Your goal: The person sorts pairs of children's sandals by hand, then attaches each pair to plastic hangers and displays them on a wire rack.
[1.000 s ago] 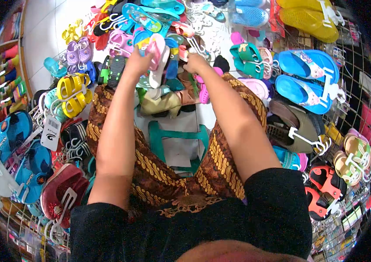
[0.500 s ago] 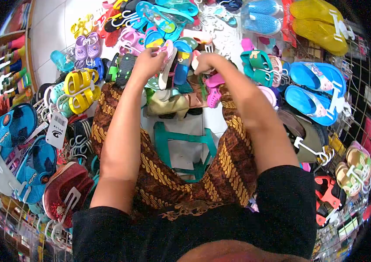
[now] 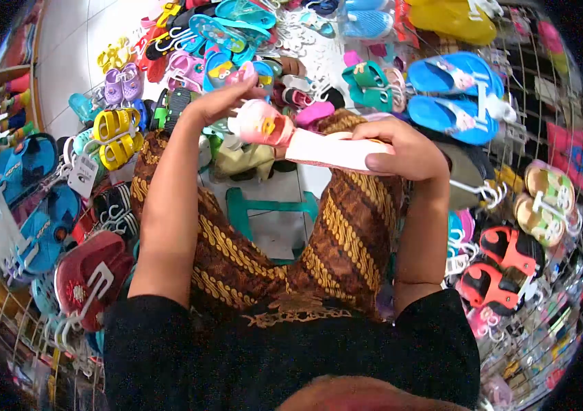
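My right hand (image 3: 404, 147) grips a pink child's sandal (image 3: 339, 152) by one end, thumb on its white sole edge. The sandal lies tilted across the space above my lap, and its pink strap part with a yellow decoration points left. My left hand (image 3: 219, 104) is just beyond that left end, fingers stretched out; contact with the sandal cannot be made out. Behind its fingertips are blue children's slippers (image 3: 219, 70) with a coloured picture. A pale olive shoe (image 3: 243, 161) rests below the sandal.
Yellow sandals (image 3: 116, 139) and dark red wedge sandals (image 3: 89, 281) are on the left. Blue slippers (image 3: 452, 96) on a white hanger and red-black sandals (image 3: 497, 270) are on the right, by a wire rack (image 3: 559, 103). A green stool (image 3: 271, 205) shows between my knees.
My right hand has drawn back toward me and to the right, bringing the pink sandal out of the pile. The pink item at my left fingers has left them. The view has shifted.
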`<state>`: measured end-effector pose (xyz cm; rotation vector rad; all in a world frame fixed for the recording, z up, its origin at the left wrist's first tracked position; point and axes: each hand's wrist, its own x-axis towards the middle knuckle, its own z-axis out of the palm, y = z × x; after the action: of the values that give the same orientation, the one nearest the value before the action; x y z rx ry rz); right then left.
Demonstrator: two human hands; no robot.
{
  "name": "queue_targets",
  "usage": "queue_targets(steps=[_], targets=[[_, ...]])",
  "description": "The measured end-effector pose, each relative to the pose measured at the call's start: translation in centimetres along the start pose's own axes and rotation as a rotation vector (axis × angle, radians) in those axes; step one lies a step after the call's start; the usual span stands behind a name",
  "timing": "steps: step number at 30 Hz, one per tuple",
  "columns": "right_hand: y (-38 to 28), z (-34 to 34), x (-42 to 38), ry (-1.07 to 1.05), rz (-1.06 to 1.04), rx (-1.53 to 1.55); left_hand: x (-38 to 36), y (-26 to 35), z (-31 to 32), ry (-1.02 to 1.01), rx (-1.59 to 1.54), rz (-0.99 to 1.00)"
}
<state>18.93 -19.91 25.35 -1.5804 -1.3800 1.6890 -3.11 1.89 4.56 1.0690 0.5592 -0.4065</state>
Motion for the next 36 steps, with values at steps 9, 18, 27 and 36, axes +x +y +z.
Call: queue_targets(steps=[9,18,27,36], targets=[[-2.9,8.4,-12.4,0.499,-0.129,0.020,-3.4,0.4,14.0,-0.785,-0.728,-0.054],[-5.5,17.7,-19.8,0.747,-0.193,-0.783,-6.4,2.3,25.7,-0.496,-0.644,0.137],[-3.2,23.6,-25.3,0.656,-0.142,-0.760,-7.5,-5.1,26.5,-0.440,-0.794,0.054],[-1.8,27.9,-26.2,0.671,0.130,-0.836,-9.8,-3.9,30.1,-0.086,0.100,0.119]])
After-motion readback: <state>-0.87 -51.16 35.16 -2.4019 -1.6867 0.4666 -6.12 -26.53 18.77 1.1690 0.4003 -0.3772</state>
